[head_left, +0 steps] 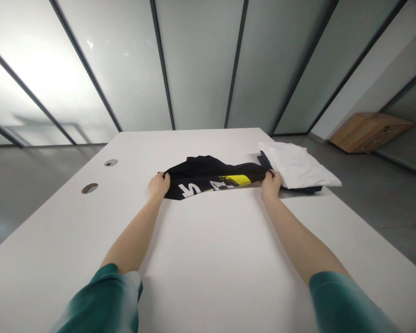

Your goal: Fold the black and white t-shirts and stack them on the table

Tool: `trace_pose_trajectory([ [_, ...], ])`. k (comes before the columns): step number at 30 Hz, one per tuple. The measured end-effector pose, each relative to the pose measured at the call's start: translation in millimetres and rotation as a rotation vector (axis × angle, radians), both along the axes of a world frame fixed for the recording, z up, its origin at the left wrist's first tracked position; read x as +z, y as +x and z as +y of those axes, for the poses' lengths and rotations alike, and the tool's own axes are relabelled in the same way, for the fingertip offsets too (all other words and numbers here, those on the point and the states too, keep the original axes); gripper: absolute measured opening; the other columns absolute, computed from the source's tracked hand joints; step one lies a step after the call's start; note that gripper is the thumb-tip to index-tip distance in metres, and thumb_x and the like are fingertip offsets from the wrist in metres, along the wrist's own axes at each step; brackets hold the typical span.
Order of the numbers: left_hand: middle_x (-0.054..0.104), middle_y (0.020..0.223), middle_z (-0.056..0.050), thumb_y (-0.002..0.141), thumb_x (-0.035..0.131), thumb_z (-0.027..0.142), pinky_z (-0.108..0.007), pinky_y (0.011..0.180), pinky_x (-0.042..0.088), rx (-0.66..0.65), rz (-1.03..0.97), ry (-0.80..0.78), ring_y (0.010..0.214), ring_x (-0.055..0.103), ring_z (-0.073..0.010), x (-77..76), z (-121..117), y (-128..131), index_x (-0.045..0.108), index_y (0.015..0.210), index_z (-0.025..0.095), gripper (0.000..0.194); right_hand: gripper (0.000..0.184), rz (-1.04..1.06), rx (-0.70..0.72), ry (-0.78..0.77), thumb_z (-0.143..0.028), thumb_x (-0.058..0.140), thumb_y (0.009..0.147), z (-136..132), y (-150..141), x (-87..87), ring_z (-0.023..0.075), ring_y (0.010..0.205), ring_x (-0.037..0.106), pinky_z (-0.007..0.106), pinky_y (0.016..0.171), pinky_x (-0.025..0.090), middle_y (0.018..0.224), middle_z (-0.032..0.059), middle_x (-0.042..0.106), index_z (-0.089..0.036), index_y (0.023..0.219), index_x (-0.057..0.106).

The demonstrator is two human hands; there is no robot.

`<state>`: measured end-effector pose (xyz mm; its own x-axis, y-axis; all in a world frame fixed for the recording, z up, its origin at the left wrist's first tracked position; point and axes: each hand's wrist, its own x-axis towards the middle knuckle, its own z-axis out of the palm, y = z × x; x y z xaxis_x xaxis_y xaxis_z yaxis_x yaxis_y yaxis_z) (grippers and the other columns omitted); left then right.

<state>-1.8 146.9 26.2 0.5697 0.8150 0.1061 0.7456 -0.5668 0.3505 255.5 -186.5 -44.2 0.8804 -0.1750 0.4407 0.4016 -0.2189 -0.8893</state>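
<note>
A black garment (201, 169) with white lettering and a yellow patch is stretched sideways across the white table (208, 249). My left hand (159, 185) pinches its left end, fingers closed on the cloth. At the opposite end my right hand (271, 184) grips the fabric between thumb and fingers. The whole shape of the garment cannot be made out, as it looks folded over. Just beyond my right hand lies a folded white cloth (298, 164) on top of dark folded fabric (307, 189).
Two round holes pierce the tabletop on the left, a nearer hole (89, 188) and a farther hole (111, 163). Frosted glass panels (197, 64) rise behind the table. On the floor at right stands a wooden cabinet (364, 132).
</note>
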Motion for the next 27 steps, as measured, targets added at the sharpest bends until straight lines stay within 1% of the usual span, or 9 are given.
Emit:
trace_pose_trajectory([
  [3, 0.070, 0.117, -0.015, 0.089, 0.045, 0.026, -0.042, 0.090, 0.050, -0.092, 0.042, 0.025, 0.109, 0.065, -0.0315, 1.7, 0, -5, 0.048, 0.141, 0.018, 0.053, 0.030, 0.006, -0.048, 0.059, -0.025, 0.047, 0.077, 5, -5, 2.9, 0.0208, 0.092, 0.061, 0.041, 0.091, 0.049, 0.096, 0.0055, 0.063, -0.019, 0.105, 0.057],
  [6, 0.057, 0.141, -0.015, 0.085, 0.042, 0.012, -0.044, 0.099, 0.047, -0.285, 0.034, 0.212, 0.125, 0.057, -0.0298, -0.7, -7, -6, 0.036, 0.152, 0.021, 0.069, 0.033, -0.102, -0.051, -0.052, -0.024, 0.049, 0.074, 8, -19, 14.4, 0.0234, 0.097, 0.061, 0.043, 0.095, 0.047, 0.100, 0.0085, 0.065, -0.018, 0.105, 0.058],
  [8, 0.048, 0.152, -0.008, 0.082, 0.040, 0.006, -0.043, 0.107, 0.041, -0.478, 0.056, 0.310, 0.135, 0.048, -0.0271, -3.1, -10, -5, 0.046, 0.148, 0.028, 0.070, 0.029, -0.227, -0.004, -0.221, -0.027, 0.050, 0.077, 11, -33, 24.8, 0.0262, 0.103, 0.059, 0.046, 0.099, 0.044, 0.104, 0.0114, 0.066, -0.018, 0.102, 0.061],
  [10, 0.051, 0.150, -0.002, 0.081, 0.040, 0.005, -0.040, 0.109, 0.040, -0.625, 0.131, 0.300, 0.134, 0.050, -0.0245, -4.7, -12, -2, 0.060, 0.137, 0.031, 0.064, 0.024, -0.323, 0.114, -0.406, -0.030, 0.049, 0.082, 15, -49, 34.6, 0.0275, 0.104, 0.059, 0.045, 0.100, 0.043, 0.103, 0.0128, 0.068, -0.019, 0.096, 0.064],
  [11, 0.055, 0.146, -0.001, 0.081, 0.040, 0.006, -0.038, 0.107, 0.042, -0.649, 0.170, 0.273, 0.129, 0.054, -0.0238, -4.9, -12, -1, 0.065, 0.130, 0.030, 0.060, 0.024, -0.346, 0.190, -0.494, -0.031, 0.047, 0.085, 17, -56, 38.4, 0.0277, 0.103, 0.060, 0.045, 0.100, 0.043, 0.101, 0.0130, 0.069, -0.019, 0.094, 0.066],
  [14, 0.065, 0.133, -0.004, 0.087, 0.039, 0.015, -0.037, 0.099, 0.047, -0.567, 0.219, 0.230, 0.118, 0.062, -0.0250, -2.9, -13, 0, 0.071, 0.121, 0.026, 0.047, 0.028, -0.341, 0.399, -0.724, -0.031, 0.047, 0.089, 26, -71, 43.1, 0.0287, 0.104, 0.062, 0.045, 0.099, 0.044, 0.105, 0.0133, 0.072, -0.019, 0.098, 0.070],
  [17, 0.068, 0.125, -0.010, 0.093, 0.041, 0.033, -0.041, 0.094, 0.050, -0.454, 0.237, 0.235, 0.116, 0.062, -0.0298, 1.8, -14, -2, 0.071, 0.118, 0.024, 0.041, 0.037, -0.291, 0.491, -0.929, -0.035, 0.050, 0.091, 32, -74, 38.1, 0.0307, 0.120, 0.057, 0.047, 0.102, 0.042, 0.127, 0.0136, 0.067, -0.018, 0.117, 0.069],
  [22, 0.064, 0.124, -0.017, 0.090, 0.043, 0.051, -0.046, 0.090, 0.051, -0.252, 0.299, 0.132, 0.116, 0.061, -0.0350, 8.7, -11, -5, 0.067, 0.123, 0.021, 0.051, 0.051, -0.121, 0.416, -1.170, -0.047, 0.053, 0.092, 31, -66, 24.8, 0.0346, 0.135, 0.046, 0.051, 0.108, 0.035, 0.145, 0.0136, 0.054, -0.019, 0.134, 0.062],
  [27, 0.064, 0.123, -0.024, 0.090, 0.044, 0.051, -0.047, 0.092, 0.050, -0.072, 0.258, 0.055, 0.115, 0.062, -0.0366, 8.9, -1, -7, 0.061, 0.124, 0.010, 0.056, 0.043, -0.100, 0.317, -1.148, -0.042, 0.044, 0.097, 29, -65, 25.3, 0.0327, 0.132, 0.048, 0.052, 0.109, 0.033, 0.138, 0.0106, 0.061, -0.021, 0.128, 0.066],
])
